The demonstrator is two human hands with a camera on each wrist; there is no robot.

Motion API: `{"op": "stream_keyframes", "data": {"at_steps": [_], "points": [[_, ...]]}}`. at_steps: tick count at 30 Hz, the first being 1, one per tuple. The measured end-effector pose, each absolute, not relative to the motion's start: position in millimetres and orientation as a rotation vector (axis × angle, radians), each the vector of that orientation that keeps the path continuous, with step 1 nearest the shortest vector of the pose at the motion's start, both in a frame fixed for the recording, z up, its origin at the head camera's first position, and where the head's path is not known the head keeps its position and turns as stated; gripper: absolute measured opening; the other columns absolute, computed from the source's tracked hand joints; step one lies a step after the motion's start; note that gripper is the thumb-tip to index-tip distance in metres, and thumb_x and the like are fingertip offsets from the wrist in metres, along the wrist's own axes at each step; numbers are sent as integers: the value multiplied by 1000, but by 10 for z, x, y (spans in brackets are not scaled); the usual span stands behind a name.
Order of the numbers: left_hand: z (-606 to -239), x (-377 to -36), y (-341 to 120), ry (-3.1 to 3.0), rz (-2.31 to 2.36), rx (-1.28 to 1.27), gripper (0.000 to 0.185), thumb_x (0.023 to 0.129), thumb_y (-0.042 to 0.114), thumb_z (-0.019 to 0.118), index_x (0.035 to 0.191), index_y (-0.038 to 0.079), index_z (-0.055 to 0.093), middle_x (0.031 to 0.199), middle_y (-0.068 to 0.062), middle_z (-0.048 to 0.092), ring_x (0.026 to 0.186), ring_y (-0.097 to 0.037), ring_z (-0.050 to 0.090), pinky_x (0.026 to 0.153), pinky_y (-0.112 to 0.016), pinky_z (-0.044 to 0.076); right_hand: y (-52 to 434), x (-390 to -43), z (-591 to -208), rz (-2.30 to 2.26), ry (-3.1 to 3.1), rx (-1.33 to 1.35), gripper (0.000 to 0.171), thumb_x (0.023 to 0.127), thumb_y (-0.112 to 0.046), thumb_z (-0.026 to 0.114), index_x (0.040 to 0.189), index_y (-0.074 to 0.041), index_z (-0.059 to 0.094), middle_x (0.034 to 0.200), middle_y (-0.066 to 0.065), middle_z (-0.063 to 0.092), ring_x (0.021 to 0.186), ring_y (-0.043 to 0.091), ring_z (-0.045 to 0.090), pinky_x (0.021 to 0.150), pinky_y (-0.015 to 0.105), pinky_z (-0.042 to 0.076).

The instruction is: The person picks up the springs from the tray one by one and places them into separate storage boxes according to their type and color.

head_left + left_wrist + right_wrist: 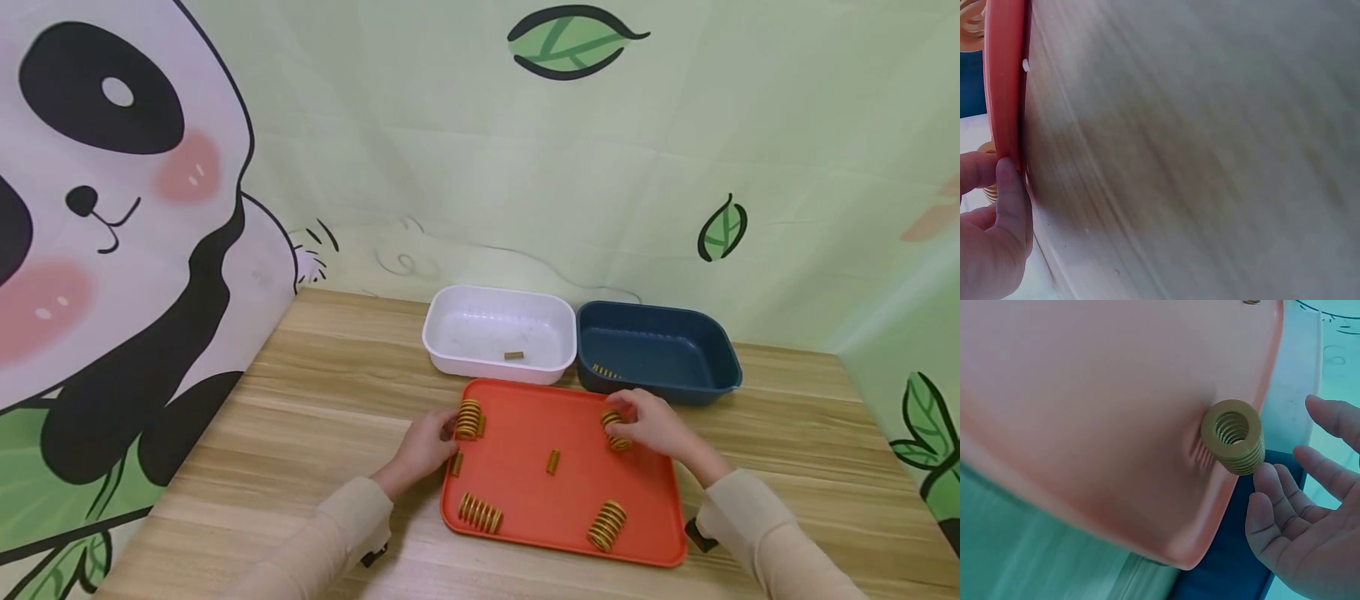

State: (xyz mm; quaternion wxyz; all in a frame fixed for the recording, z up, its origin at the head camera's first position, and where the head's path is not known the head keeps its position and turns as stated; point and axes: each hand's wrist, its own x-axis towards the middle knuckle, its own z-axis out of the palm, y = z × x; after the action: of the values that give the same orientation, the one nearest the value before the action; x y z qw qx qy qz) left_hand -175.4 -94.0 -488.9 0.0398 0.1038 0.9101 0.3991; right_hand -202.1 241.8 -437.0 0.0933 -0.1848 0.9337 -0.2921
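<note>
Near the red tray's (517, 504) far right corner, has a yellow spring (619, 443) at the spread-fingered right hand (648, 419) and touches the left rim (1007, 94) near a second spring (468, 419) with the left hand (425, 446), cannot tell whether pinching, with a white tub (480, 329) past the far edge.

Head view looks forward, down; wrist views, close in, share the red tray (577, 500).

A printed panda (150, 242) (pink-cheeked) and green leaves (566, 43) decorate the backdrop (450, 167) behind the wooden table (337, 367).
</note>
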Motion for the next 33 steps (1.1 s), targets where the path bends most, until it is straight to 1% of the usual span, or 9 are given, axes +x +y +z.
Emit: {"op": "stream_keyframes", "data": {"at_steps": [6,13,16,21,25,28,33], "points": [[-4880,-1751,-945,2798,1220,335,45,68,-6,61,112,-1,57,82,-9,61,74,-18,57,65,-28,47,2440,-2000,-4405,-886,2743,-490,44,74,-17,67,111,4,53,89,13,55,77,21,47,65,29,42],[-4885,-1755,-943,2803,1205,325,44,68,-5,62,111,0,58,82,-8,61,74,-17,56,65,-28,47,2458,-1987,-4495,-913,2723,-390,50,72,-19,70,112,3,48,92,13,56,79,21,50,66,30,43],[-4890,-1757,-941,2802,1203,321,44,68,-6,62,112,-1,58,83,-9,61,75,-18,56,66,-29,47,2456,-1979,-4534,-922,2733,-387,52,70,-18,71,111,4,47,88,13,56,77,21,50,65,29,42],[-4886,-1753,-939,2796,1199,311,45,69,-5,61,114,-1,57,84,-9,61,75,-18,56,66,-29,47,2444,-1963,-4590,-922,2757,-400,56,68,-17,73,111,6,46,79,9,55,69,17,50,62,28,41],[-4884,-1754,-940,2792,1201,319,44,69,-5,61,113,0,57,84,-9,61,75,-18,57,65,-29,47,2443,-1949,-4632,-960,2736,-389,57,70,-15,71,114,7,42,74,8,55,57,13,50,58,27,42],[-4885,-1753,-943,2804,1194,325,44,69,-5,61,113,0,57,85,-9,61,76,-18,57,66,-29,47,2441,-1942,-4656,-975,2738,-392,56,72,-14,70,114,8,41,70,7,54,52,12,49,54,26,42],[-4884,-1750,-946,2806,1183,327,45,70,-4,61,114,-1,56,86,-10,61,77,-19,57,67,-30,48,2433,-1947,-4669,-986,2749,-391,51,73,-11,67,114,7,43,73,9,56,53,12,49,52,26,42]]}}
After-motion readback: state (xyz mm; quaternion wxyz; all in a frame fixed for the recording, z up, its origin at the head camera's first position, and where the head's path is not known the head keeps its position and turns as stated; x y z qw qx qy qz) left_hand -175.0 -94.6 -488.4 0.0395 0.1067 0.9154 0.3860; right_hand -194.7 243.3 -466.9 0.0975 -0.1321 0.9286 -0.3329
